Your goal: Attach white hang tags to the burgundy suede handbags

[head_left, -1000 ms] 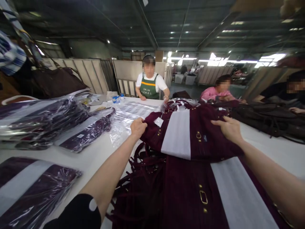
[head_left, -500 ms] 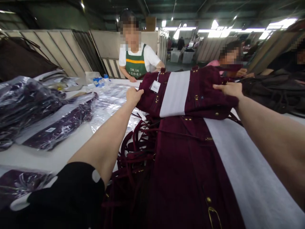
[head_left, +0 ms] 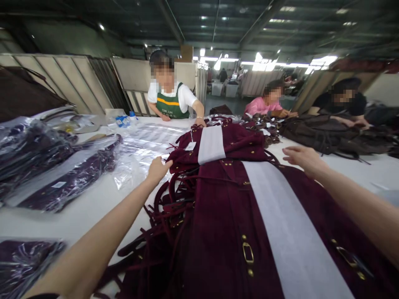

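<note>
A folded burgundy fabric bag [head_left: 243, 143] with a white paper band [head_left: 211, 145], a hang tag [head_left: 190, 146] and brass fittings lies across the far end of a stack. My left hand [head_left: 158, 169] is at its left edge, thumb and fingers apart, the thumb close to or touching the fabric. To the right of that bag my right hand [head_left: 304, 160] is open, fingers stretched out, holding nothing. Nearest me, another burgundy bag [head_left: 224, 224] with a white band [head_left: 289, 220] tops the stack, its straps [head_left: 165, 203] spilling left.
Across the white table [head_left: 102, 220], a co-worker in a green apron [head_left: 171, 107] has a hand at the folded bag's far edge. Plastic-wrapped bags [head_left: 62, 178] lie left, clear plastic sleeves [head_left: 149, 137] beyond. Dark brown bags [head_left: 327, 133] lie right, near two more people.
The folded bag has come down onto the stack. My right hand has let go and moved off to the right; my left hand has loosened at the bag's edge.
</note>
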`<state>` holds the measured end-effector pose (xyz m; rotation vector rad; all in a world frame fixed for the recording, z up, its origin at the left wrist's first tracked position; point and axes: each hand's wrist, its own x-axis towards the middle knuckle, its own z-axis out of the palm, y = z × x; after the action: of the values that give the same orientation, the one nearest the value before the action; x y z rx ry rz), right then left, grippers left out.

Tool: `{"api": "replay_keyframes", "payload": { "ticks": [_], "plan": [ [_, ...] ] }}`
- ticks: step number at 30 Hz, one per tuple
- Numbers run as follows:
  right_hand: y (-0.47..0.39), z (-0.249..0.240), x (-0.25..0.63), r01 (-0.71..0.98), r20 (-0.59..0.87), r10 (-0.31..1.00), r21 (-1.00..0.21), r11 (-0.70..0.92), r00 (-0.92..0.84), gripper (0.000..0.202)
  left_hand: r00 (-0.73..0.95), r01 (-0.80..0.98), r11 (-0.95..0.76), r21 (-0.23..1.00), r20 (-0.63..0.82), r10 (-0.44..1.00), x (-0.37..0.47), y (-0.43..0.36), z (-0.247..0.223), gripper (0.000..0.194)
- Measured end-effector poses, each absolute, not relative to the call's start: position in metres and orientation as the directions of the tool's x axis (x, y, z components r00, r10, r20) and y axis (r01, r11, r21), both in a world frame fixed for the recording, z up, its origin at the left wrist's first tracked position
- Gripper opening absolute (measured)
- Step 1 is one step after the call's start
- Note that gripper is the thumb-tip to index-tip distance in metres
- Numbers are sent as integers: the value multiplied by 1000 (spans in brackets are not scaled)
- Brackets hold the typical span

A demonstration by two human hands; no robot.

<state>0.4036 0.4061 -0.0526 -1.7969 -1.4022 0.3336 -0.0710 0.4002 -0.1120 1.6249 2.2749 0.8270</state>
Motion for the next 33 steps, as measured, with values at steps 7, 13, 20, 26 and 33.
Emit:
{"api": "replay_keyframes", "payload": {
  "ticks": [7,13,20,26,33],
  "plan": [
    [161,-82,404,896,381,925,-415,158,13,44,-15,688,37,724,-37,999,-23,218,-84,47],
    [64,-123,404,976,446,895,-194,98,-1,44,30,724,36,689,-84,996,16,119,-89,48],
    [57,-102,411,972,487,871,-227,60,60,40,-144,788,126,603,-18,989,37,110,-87,51],
    [117,-97,457,763,149,820,-485,-427,553,58,-371,611,368,701,-157,915,69,132,-68,35],
    [151,-56,491,462,36,890,-864,-201,455,27,-478,379,368,849,-160,863,102,147,-13,6]
  ]
}}
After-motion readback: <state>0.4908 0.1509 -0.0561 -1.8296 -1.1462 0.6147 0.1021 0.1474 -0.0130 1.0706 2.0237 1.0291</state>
